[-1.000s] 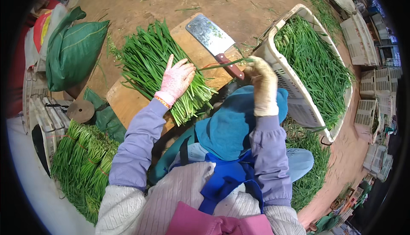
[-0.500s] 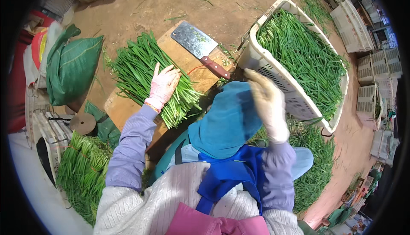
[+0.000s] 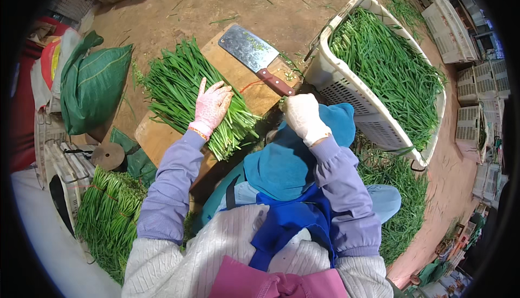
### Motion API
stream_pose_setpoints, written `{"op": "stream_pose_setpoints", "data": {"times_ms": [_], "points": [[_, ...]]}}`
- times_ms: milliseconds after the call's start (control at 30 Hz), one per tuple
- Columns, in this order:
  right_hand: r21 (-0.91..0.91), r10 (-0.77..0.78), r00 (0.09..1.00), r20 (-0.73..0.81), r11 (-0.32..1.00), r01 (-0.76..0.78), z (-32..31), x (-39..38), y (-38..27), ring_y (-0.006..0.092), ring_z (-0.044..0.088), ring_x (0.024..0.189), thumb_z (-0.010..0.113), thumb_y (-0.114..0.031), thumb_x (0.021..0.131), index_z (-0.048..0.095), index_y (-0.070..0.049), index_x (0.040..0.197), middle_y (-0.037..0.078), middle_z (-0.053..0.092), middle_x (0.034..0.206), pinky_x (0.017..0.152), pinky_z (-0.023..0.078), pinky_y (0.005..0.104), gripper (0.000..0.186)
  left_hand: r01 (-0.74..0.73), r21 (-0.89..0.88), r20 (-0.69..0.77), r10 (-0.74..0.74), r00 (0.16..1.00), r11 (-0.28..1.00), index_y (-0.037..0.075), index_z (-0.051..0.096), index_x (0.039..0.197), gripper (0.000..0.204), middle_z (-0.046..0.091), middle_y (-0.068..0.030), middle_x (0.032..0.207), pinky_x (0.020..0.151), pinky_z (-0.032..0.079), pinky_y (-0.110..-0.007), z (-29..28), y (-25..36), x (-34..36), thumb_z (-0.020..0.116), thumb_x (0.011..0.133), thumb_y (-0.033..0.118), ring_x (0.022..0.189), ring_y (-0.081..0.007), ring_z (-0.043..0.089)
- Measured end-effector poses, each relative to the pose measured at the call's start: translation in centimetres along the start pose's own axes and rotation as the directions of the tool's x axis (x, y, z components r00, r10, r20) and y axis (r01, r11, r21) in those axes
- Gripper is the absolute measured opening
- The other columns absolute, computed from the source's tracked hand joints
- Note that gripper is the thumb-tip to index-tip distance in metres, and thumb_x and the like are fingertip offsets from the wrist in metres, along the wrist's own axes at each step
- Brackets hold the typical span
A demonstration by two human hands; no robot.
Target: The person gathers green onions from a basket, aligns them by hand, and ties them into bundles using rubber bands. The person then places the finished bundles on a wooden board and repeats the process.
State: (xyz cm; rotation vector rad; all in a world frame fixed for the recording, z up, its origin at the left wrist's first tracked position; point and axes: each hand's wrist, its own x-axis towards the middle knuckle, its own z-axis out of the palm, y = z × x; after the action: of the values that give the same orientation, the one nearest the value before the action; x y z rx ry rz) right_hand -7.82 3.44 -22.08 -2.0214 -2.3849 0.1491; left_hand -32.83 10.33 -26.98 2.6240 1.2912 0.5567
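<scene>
My left hand, in a pale patterned glove, lies flat on a loose bunch of garlic chives, its fingers stretched out and thumb apart. The pale cut stems point toward me across a wooden board. On the board's far right part rests a cleaver, its brown handle pointing toward me. Beside the handle's end, over my knee, is my gloved right hand, fingers curled in. Whatever its fingertips may hold is hidden. A red tie lies on the board between the bunch and the cleaver.
A white crate full of chives stands at the right. More chives lie on the floor near my right knee. At left are a green sack, a brown spool and tied bunches. Stacked crates line the far right.
My right hand has come down and leftward from beside the crate to the cleaver handle's end, and its fingers have curled. The left hand stays on the chives.
</scene>
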Motion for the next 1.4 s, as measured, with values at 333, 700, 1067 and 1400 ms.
{"op": "stream_pose_setpoints", "data": {"times_ms": [333,700,1067,1400], "points": [[0.15,-0.166,0.985,0.055,0.976,0.157,2.6,0.8,-2.5,0.0264,0.065,0.064,0.057,-0.015,0.068,0.068,-0.01,0.068,0.011,0.065,0.068,0.056,0.05,0.0384,0.012,-0.08,-0.027,-0.058,0.078,0.995,0.996,0.007,0.067,0.092,0.021,0.065,-0.0039,0.102,0.107,0.021,-0.05,-0.2,0.8,0.4,0.05,0.088,0.019,0.108,-0.0216,0.054],[0.166,0.551,0.822,0.142,0.806,-0.568,-5.8,-24.3,18.3,0.0242,0.063,0.09,0.064,-0.015,0.078,0.054,-0.006,0.121,0.015,0.064,0.104,0.084,0.048,0.0332,0.045,0.068,-0.089,0.238,-0.045,0.97,0.994,0.008,0.062,0.108,0.025,0.06,-0.0053,0.114,0.11,0.013,-0.047,-1.9,0.7,1.8,0.046,0.093,0.02,0.117,-0.021,0.048],[-0.452,0.722,0.675,-0.151,0.557,-0.697,-4.5,-26.2,45.5,0.0297,0.025,0.134,0.073,-0.022,0.066,0.017,-0.003,0.141,0.015,0.023,0.146,0.109,0.02,0.0427,0.095,0.04,-0.749,0.125,0.081,0.989,0.661,0.0,0.053,0.121,0.032,0.055,-0.0131,0.121,0.096,0.04,-0.031,-2.2,26.6,14.9,0.049,0.091,0.011,0.111,-0.0218,0.052],[-0.507,0.709,0.704,-0.039,0.593,-0.625,-6.5,-21.6,43.7,0.0236,0.06,0.086,0.06,-0.016,0.072,0.065,-0.01,0.078,0.007,0.064,0.081,0.078,0.039,0.038,0.01,0.731,-0.681,0.639,0.529,0.559,0.051,-0.003,0.032,0.135,0.061,0.045,-0.0155,0.132,0.1,0.035,-0.032,11.6,42.4,16.1,0.053,0.091,0.032,0.119,-0.0233,0.047]]}}
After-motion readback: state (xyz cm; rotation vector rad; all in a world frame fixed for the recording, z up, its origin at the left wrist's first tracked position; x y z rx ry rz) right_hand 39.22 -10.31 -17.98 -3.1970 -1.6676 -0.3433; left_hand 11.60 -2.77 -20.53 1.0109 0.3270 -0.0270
